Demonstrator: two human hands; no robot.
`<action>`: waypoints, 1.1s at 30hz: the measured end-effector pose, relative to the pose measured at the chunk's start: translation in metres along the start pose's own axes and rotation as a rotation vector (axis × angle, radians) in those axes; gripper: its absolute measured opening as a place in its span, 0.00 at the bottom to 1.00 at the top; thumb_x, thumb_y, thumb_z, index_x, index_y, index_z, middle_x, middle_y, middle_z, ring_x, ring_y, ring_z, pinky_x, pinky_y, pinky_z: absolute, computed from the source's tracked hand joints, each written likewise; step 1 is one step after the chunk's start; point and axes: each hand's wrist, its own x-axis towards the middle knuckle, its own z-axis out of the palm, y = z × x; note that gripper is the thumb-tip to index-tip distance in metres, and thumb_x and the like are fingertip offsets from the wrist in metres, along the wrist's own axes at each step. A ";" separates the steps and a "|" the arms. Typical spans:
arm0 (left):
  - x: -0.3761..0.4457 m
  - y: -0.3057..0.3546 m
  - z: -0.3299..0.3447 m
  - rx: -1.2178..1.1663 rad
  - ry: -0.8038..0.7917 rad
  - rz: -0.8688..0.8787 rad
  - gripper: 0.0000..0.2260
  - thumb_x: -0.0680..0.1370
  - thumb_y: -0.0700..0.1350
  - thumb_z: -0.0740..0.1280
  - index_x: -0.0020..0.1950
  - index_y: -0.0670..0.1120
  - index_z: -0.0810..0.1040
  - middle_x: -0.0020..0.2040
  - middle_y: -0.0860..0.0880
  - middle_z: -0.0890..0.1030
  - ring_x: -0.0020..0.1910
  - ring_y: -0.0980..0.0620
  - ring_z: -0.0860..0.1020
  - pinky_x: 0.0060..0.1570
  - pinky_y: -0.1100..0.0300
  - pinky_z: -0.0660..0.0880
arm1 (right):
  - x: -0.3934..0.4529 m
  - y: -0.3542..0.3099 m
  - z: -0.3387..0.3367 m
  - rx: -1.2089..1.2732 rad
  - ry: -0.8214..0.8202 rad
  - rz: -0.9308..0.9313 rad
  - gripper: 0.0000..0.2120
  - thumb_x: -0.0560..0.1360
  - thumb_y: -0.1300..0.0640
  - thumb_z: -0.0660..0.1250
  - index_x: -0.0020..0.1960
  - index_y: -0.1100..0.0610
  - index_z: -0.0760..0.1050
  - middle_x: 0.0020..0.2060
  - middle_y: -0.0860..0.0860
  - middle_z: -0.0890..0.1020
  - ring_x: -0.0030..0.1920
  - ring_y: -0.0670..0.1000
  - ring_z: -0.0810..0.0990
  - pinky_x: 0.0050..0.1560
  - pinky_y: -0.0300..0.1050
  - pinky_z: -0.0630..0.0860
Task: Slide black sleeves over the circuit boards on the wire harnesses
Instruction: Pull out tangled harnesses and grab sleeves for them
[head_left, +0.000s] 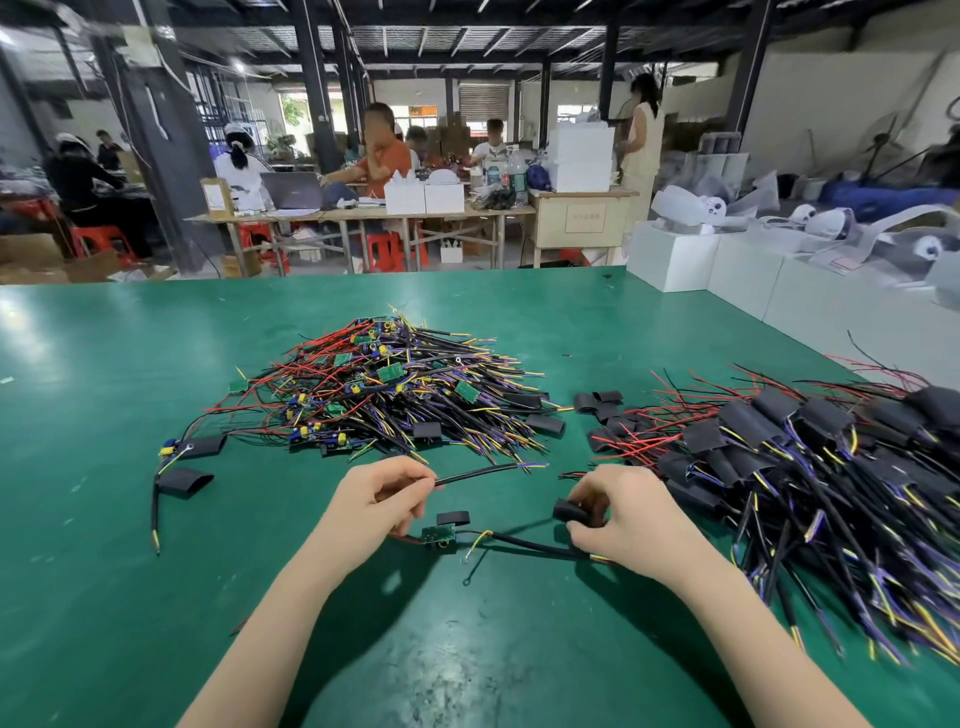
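Sleeve (570, 510), light and limp, pinched by right hand (618, 525); left hand (376, 499) pinches cable (478, 474) near bare board (439, 535); hold sleeve by its mouth.

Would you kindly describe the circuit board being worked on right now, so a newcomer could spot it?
On the green table, look below the central heap of bare harnesses, between the two hands. The board hangs just right of the left hand: the only green board outside the heap, with a loose black sleeve just above it.
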 end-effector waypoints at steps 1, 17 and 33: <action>0.000 0.001 0.000 -0.002 -0.007 -0.004 0.06 0.79 0.37 0.65 0.45 0.43 0.81 0.30 0.48 0.76 0.27 0.50 0.69 0.31 0.61 0.70 | 0.000 0.000 0.000 0.048 0.045 0.001 0.07 0.65 0.54 0.70 0.42 0.52 0.81 0.36 0.46 0.80 0.39 0.48 0.77 0.46 0.44 0.74; -0.003 0.005 0.002 0.025 -0.137 -0.037 0.06 0.79 0.38 0.66 0.45 0.43 0.81 0.31 0.47 0.78 0.28 0.51 0.71 0.35 0.60 0.72 | -0.002 -0.008 -0.001 -0.048 0.170 -0.201 0.09 0.67 0.54 0.72 0.47 0.50 0.80 0.41 0.42 0.80 0.45 0.47 0.78 0.48 0.46 0.73; -0.006 0.019 0.016 0.075 -0.123 0.050 0.14 0.75 0.42 0.73 0.59 0.51 0.78 0.52 0.52 0.82 0.54 0.57 0.79 0.56 0.64 0.74 | -0.002 -0.035 0.018 -0.091 0.089 -0.290 0.10 0.68 0.49 0.68 0.47 0.50 0.78 0.41 0.44 0.79 0.43 0.48 0.79 0.43 0.43 0.69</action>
